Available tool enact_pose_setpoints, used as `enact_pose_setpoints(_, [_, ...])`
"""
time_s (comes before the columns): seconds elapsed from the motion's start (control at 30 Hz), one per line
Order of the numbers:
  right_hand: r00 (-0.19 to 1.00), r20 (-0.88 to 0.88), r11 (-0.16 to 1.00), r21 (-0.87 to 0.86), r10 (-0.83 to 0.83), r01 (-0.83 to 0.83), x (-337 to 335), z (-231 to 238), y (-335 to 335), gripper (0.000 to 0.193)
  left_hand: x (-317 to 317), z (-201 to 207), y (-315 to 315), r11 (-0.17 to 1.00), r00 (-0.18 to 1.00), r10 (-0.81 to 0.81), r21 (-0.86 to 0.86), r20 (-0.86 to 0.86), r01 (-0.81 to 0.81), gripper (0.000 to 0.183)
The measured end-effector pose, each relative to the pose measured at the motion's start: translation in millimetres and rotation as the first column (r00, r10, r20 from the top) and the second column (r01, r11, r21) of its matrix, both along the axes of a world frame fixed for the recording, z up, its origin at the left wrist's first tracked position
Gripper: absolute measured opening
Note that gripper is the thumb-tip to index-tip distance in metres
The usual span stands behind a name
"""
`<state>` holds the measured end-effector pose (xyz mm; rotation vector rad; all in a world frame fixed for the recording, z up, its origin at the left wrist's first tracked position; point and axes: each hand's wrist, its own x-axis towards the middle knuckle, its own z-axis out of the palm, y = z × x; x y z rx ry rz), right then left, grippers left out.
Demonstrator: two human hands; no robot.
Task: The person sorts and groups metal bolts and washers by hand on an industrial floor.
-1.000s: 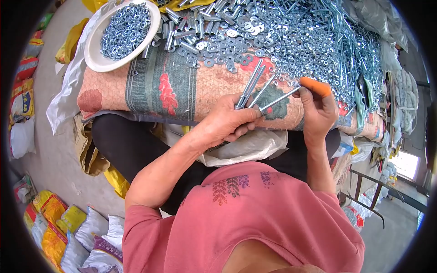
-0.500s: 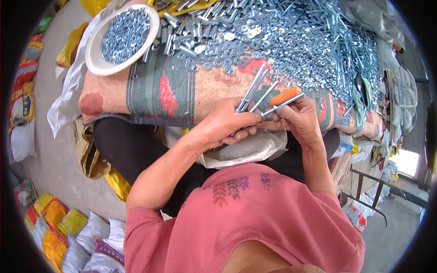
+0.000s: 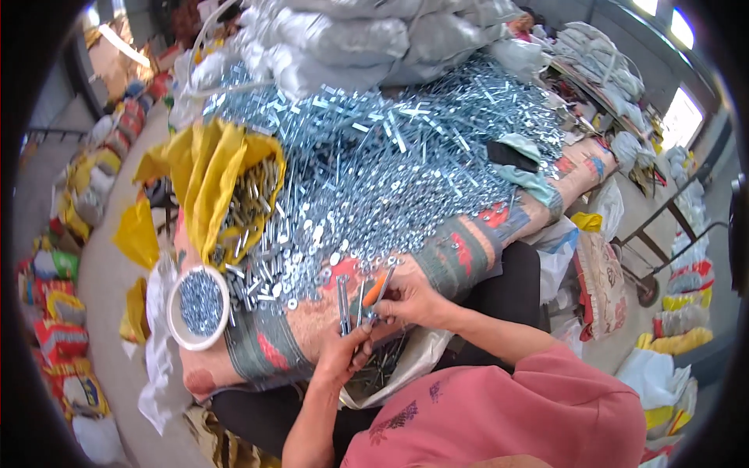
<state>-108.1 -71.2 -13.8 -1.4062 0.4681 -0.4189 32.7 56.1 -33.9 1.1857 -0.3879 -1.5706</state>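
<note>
My left hand is closed around several long metal bolts that stick up past the fingers. Close against it, my right hand pinches another bolt, its lower end meeting the left fingertips. An orange finger cover shows on a right-hand finger. Both hands are over the near edge of a patterned padded surface. Under them, a pale open bag lies in my lap with thin metal pieces inside. Loose washers lie just beyond the hands.
A white bowl full of small metal parts sits at the left. Behind it, a yellow sack spills metal sleeves. A broad heap of small hardware covers the surface, with large pale sacks behind. A metal-framed cart stands at the right.
The view has tilted up and turned, bringing the far sacks in. My hands stay together with the bolts, and the right-hand bolt now points more upward.
</note>
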Motion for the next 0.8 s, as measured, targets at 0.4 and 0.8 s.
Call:
enact_pose_setpoints(0.4, [0.962, 0.034, 0.886, -0.381, -0.272, 0.264, -58.6, -10.5, -10.3, 0.039, -70.0, 29.7, -11.0, 0.988, 0.984, 0.14, -0.084, 0.11, -0.132, 0.013])
enact_pose_setpoints(0.8, [0.918, 0.342, 0.98, 0.065, -0.201, 0.19, -114.9, 3.7, -15.2, 0.037, -112.8, 52.8, -26.4, 0.997, 0.988, 0.072, -0.023, 0.136, -0.069, 0.016])
